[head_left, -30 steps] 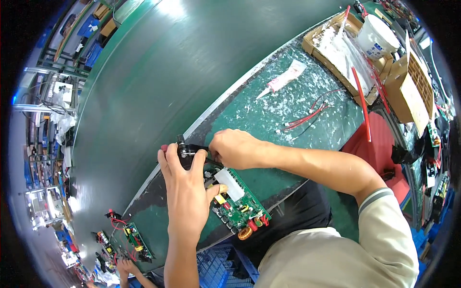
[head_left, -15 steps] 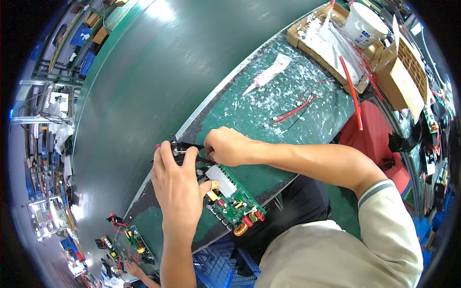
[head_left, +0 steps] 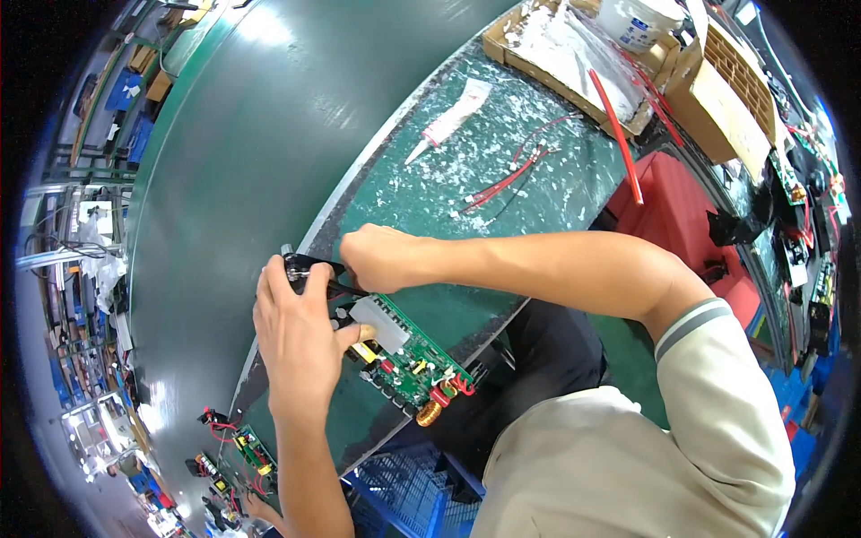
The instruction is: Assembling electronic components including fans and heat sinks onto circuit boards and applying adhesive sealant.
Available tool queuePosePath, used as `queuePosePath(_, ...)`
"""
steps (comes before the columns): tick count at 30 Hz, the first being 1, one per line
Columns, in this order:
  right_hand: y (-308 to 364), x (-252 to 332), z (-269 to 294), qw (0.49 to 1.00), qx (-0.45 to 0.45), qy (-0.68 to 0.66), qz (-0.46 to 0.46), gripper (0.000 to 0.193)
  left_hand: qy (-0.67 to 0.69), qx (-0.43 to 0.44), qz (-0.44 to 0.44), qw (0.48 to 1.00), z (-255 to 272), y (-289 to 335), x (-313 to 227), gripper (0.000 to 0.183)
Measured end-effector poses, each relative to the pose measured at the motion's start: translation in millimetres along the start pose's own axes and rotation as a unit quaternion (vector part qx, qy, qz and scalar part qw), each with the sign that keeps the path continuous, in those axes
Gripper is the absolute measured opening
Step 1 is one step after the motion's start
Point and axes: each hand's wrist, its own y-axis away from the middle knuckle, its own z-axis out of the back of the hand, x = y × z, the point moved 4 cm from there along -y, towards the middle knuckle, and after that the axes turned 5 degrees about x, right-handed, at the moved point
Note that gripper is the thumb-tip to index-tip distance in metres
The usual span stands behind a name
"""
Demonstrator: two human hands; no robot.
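A green circuit board point(head_left: 417, 359) lies at the near edge of the bench, carrying a grey-white plate point(head_left: 380, 325), yellow and red parts and a copper-wound coil point(head_left: 429, 413). At its far left end, my left hand point(head_left: 300, 336) is curled around a black part with a shiny metal piece point(head_left: 300, 272). The left thumb, with a pale yellow covering at its tip, rests by the plate. My right hand point(head_left: 384, 258) is closed in a fist beside the black part. Dark strips run from that part to the fist; what the fingers grip is hidden.
Farther off lie a white tube with a pointed nozzle point(head_left: 450, 118) and red and black wires point(head_left: 511, 182). A cardboard tray point(head_left: 502, 49), white bucket point(head_left: 639, 22) and divided carton point(head_left: 722, 99) stand far right. More boards point(head_left: 254, 448) and another person's hand point(head_left: 260, 509) are at lower left.
The whole view has shifted, so the bench and board appear farther left and a little higher. Both hands keep nearly the same grip and place at the board's end.
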Motion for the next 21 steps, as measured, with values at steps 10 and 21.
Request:
queuePosePath(10, -13, 7, -1, 0.995, 0.078, 0.026, -0.06, 0.015, 0.015, 0.045, 0.015, 0.999, -4, -10, 5, 0.077)
queuePosePath(21, 12, -4, -12, 0.996, -0.081, -0.033, 0.018, 0.015, 0.031, -0.01, 0.001, 0.999, -5, 0, 4, 0.075)
